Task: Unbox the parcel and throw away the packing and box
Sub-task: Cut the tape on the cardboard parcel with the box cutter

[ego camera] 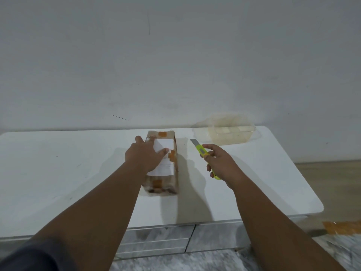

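While the left hand (pixel 145 156) lies flat and spread on the taped cardboard parcel (pixel 163 163) mid-table, the right hand (pixel 219 163) grips a yellow utility knife (pixel 203 152), blade out, beside it. A slip could nick those bracing fingers or the contents. The white table (pixel 58 173) stands against a plain wall (pixel 175 55); a clear plastic container (pixel 230 132) sits behind.

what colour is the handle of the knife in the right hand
Yellow-green handle on the knife, seen in the head view.
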